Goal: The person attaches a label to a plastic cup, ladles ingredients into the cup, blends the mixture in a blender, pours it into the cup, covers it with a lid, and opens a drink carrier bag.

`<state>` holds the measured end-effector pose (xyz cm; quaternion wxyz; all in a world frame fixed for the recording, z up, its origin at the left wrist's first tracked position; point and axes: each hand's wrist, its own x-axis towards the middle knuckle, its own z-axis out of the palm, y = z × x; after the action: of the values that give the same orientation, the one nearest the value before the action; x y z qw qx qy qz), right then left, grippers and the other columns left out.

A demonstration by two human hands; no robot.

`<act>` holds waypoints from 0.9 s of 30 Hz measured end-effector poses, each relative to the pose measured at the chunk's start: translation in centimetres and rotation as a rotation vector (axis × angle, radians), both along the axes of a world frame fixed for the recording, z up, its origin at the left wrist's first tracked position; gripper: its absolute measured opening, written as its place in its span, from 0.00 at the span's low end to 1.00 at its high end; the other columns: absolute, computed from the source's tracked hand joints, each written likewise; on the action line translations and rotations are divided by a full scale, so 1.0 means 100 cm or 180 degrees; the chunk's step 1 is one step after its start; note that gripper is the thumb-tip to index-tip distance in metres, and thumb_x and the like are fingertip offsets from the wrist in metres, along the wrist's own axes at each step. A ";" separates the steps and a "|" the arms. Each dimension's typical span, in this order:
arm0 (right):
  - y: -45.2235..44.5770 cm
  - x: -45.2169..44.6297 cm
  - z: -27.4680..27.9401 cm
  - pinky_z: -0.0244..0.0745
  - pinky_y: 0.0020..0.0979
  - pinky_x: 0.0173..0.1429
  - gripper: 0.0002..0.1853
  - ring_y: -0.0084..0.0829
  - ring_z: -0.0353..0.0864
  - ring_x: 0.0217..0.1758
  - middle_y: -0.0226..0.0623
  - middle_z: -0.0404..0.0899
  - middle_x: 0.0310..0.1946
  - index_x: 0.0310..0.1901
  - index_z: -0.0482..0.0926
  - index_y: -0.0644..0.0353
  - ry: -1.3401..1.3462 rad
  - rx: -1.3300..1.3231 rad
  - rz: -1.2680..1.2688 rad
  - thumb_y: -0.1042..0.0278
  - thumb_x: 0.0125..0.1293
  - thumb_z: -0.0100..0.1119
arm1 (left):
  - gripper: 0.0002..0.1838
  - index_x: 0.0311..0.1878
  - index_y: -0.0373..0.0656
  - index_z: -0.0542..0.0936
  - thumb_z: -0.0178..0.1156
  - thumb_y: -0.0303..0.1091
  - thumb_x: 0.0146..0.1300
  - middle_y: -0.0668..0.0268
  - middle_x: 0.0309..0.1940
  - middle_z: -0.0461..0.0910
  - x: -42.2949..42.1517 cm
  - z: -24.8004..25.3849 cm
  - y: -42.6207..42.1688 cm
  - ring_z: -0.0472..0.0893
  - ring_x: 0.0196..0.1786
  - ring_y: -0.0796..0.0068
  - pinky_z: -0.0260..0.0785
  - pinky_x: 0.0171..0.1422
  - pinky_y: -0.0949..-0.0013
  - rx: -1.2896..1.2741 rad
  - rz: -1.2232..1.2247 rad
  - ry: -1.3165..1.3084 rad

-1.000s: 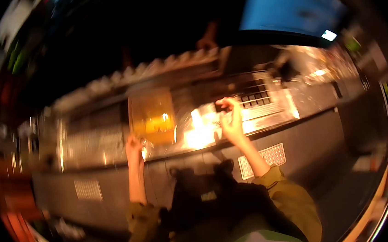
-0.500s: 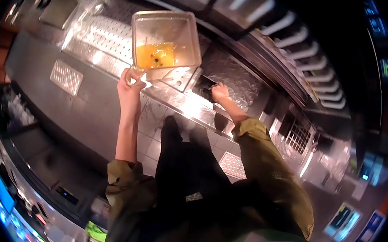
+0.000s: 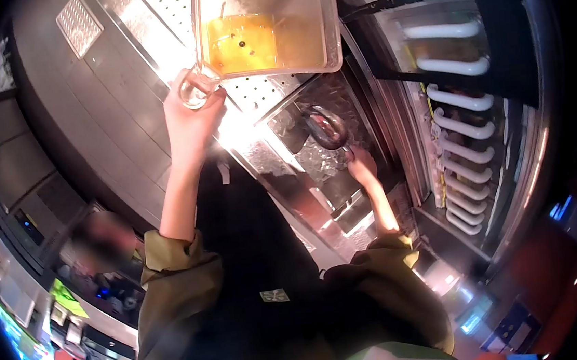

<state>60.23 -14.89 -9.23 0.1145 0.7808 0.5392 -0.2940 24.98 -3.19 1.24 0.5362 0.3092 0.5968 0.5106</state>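
My left hand (image 3: 194, 119) is closed round a clear cup (image 3: 197, 88), whose open mouth faces up toward me. The cup is at the near left corner of a large clear square container (image 3: 304, 45). Yellow-orange liquid (image 3: 242, 43) with a few dark bits lies in the container. My right hand (image 3: 363, 165) grips the handle of a dark, oval-headed scoop (image 3: 326, 127). That scoop is above a metal well (image 3: 321, 163) of what looks like ice. Glare hides part of the cup, and the scoop's contents are unclear.
A perforated steel drainboard (image 3: 260, 93) runs under the container. To the right is a cabinet front with a row of white curved bars (image 3: 466, 133). A steel counter (image 3: 100, 107) stretches along the left. A blurred person (image 3: 102, 241) is at the lower left.
The view has shifted and turned, so the container appears larger and higher. My right hand has lifted the scoop from down in the well. My left hand keeps the cup beside the container.
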 end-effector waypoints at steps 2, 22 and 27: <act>0.000 0.016 -0.020 0.71 0.48 0.48 0.11 0.52 0.76 0.47 0.52 0.78 0.38 0.42 0.76 0.58 -0.0654 -0.0105 -0.0173 0.65 0.60 0.51 | 0.11 0.36 0.37 0.73 0.61 0.21 0.48 0.69 0.30 0.75 0.003 -0.007 -0.005 0.73 0.36 0.85 0.67 0.40 0.79 0.0241 0.0114 -0.0021; 0.000 0.051 -0.253 0.69 0.37 0.41 0.15 0.39 0.75 0.38 0.41 0.78 0.33 0.39 0.79 0.61 0.1091 0.0179 -0.1166 0.59 0.60 0.49 | 0.21 0.49 0.36 0.74 0.64 0.21 0.50 0.68 0.39 0.78 0.016 -0.013 -0.033 0.75 0.41 0.80 0.66 0.49 0.76 -0.0051 0.0215 0.0554; -0.035 0.059 -0.201 0.68 0.33 0.39 0.15 0.34 0.74 0.35 0.37 0.77 0.32 0.41 0.77 0.62 0.1566 0.0262 -0.1419 0.61 0.61 0.49 | 0.18 0.47 0.34 0.74 0.61 0.19 0.51 0.66 0.35 0.78 0.020 -0.018 -0.033 0.74 0.37 0.84 0.66 0.42 0.80 0.0345 0.0364 0.0124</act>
<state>66.10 -18.43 -29.30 -0.1179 0.7891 0.3781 -0.4696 26.93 -6.45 -0.60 0.4770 0.3131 0.5952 0.5658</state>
